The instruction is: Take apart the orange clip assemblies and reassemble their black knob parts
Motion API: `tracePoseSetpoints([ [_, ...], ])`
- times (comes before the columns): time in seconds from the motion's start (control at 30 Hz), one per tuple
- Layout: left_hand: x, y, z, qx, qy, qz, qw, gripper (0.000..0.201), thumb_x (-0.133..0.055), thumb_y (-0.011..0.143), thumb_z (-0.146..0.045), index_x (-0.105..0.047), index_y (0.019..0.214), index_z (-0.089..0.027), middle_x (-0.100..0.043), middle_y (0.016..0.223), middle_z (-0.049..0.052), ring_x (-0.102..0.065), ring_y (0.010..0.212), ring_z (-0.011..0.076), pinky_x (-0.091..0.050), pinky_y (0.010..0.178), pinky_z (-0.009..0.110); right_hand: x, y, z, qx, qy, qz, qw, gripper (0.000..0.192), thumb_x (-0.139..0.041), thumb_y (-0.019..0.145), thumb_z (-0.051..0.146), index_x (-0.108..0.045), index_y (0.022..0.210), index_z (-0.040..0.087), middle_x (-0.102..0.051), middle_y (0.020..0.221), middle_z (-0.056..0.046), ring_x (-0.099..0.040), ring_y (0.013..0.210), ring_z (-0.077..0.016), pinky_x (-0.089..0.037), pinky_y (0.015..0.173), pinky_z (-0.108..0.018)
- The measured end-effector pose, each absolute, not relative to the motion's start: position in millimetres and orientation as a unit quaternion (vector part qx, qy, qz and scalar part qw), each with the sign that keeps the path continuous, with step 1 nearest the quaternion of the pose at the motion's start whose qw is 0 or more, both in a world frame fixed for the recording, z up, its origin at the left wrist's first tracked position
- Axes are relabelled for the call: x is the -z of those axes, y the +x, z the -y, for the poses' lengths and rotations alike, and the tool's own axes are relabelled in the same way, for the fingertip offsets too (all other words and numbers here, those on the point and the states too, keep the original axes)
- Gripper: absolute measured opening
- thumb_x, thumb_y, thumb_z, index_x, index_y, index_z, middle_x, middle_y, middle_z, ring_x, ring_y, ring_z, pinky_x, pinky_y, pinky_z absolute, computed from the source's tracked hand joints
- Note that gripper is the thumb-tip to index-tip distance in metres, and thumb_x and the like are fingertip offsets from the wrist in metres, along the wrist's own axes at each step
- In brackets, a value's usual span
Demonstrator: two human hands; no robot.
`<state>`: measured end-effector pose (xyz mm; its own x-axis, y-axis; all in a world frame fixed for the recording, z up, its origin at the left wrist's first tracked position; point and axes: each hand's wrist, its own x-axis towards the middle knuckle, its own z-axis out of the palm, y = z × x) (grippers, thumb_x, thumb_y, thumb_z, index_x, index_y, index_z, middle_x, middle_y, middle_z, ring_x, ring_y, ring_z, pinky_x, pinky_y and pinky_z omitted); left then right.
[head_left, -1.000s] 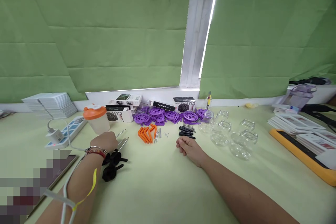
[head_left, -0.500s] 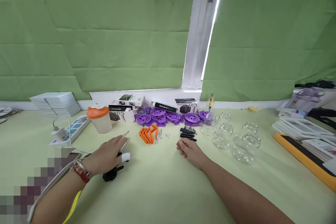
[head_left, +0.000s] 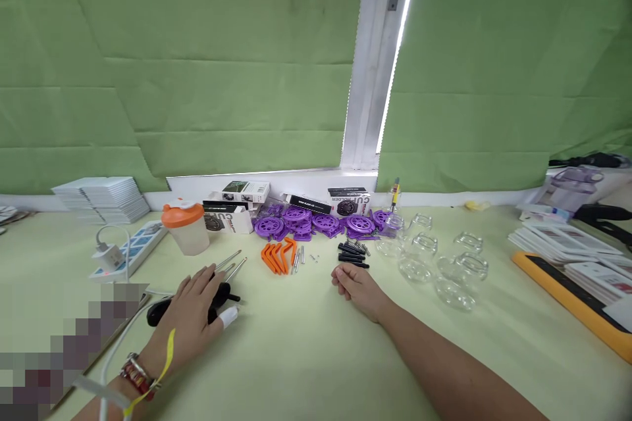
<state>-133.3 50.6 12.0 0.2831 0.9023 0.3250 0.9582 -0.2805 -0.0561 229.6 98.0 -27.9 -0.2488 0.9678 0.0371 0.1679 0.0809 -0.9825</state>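
My left hand [head_left: 190, 316] lies palm down over black-handled screwdrivers [head_left: 220, 299], its fingers stretched out, a white wrap on the thumb. Several metal shafts [head_left: 236, 270] point out beyond the fingers; part of the handles is hidden beneath the hand. Loosely curled on the table, my right hand [head_left: 360, 289] shows nothing sticking out of it. Just beyond its knuckles are black rods [head_left: 351, 256] and small metal springs [head_left: 363, 247]. Between the hands and further back lie orange angled pieces [head_left: 278, 256], silver pins [head_left: 297, 259] and tiny screws [head_left: 315, 257].
Purple wheel-patterned parts [head_left: 326, 222] and cup holder boxes [head_left: 349, 202] line the back. Clear rounded containers [head_left: 457, 276] stand right of my right arm. An orange-lidded cup [head_left: 191, 230], a power strip [head_left: 133, 253] and cables are at left. A yellow-and-black tray [head_left: 567, 302] edges the right.
My left hand has drawn back toward me and to the left, its fingers lower over the screwdrivers, baring more of the shafts. My right hand has stayed in place.
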Motion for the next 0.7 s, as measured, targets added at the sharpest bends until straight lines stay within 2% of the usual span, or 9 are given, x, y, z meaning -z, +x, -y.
tracePoseSetpoints([
  [0.17,-16.4,-154.1,-39.9,0.087,-0.833,0.537,0.1,0.069,-0.044,0.081,-0.053,-0.028,0.14,-0.02,-0.036,0.141,0.011,-0.037,0.127,0.0302,-0.034,0.101,0.043,29.5,229.8,-98.4,-0.498,-0.462,0.616,0.399,0.039,-0.043,0.082,0.055,-0.055,0.082,0.018,-0.057,0.076,-0.002,-0.045,0.056,-0.0097,-0.036,0.052,-0.023],
  [0.27,-21.5,-168.2,-39.2,0.067,-0.858,0.498,0.103,0.07,-0.045,0.082,-0.051,-0.02,0.142,-0.025,-0.032,0.144,0.007,-0.034,0.129,0.0276,-0.031,0.105,0.041,29.0,229.6,-98.0,-0.5,-0.46,0.616,0.399,0.039,-0.043,0.082,0.054,-0.055,0.082,0.018,-0.057,0.078,-0.003,-0.045,0.057,-0.0098,-0.036,0.052,-0.023],
  [0.37,-21.1,-177.0,-43.5,0.061,-0.875,0.467,0.11,0.074,-0.047,0.08,-0.052,-0.015,0.142,-0.029,-0.028,0.146,0.005,-0.031,0.13,0.0285,-0.024,0.108,0.044,27.3,229.5,-97.5,-0.502,-0.457,0.616,0.399,0.038,-0.043,0.083,0.054,-0.055,0.082,0.018,-0.057,0.079,-0.003,-0.046,0.059,-0.0099,-0.036,0.052,-0.022],
  [0.5,-12.4,-177.7,-52.1,0.085,-0.874,0.466,0.107,0.074,-0.049,0.078,-0.054,-0.018,0.141,-0.031,-0.025,0.147,0.004,-0.033,0.129,0.0309,-0.028,0.105,0.044,24.0,228.7,-96.8,-0.505,-0.455,0.614,0.401,0.038,-0.044,0.082,0.054,-0.055,0.081,0.018,-0.057,0.079,-0.002,-0.047,0.06,-0.0099,-0.036,0.052,-0.022],
  [0.7,1.4,-173.8,-70.5,0.114,-0.86,0.488,0.099,0.07,-0.048,0.08,-0.049,-0.02,0.141,-0.03,-0.03,0.145,0.006,-0.037,0.126,0.0307,-0.033,0.101,0.043,22.5,228.1,-97.0,-0.504,-0.46,0.61,0.403,0.039,-0.044,0.081,0.055,-0.055,0.081,0.018,-0.057,0.076,-0.002,-0.045,0.057,-0.0089,-0.036,0.052,-0.022],
])
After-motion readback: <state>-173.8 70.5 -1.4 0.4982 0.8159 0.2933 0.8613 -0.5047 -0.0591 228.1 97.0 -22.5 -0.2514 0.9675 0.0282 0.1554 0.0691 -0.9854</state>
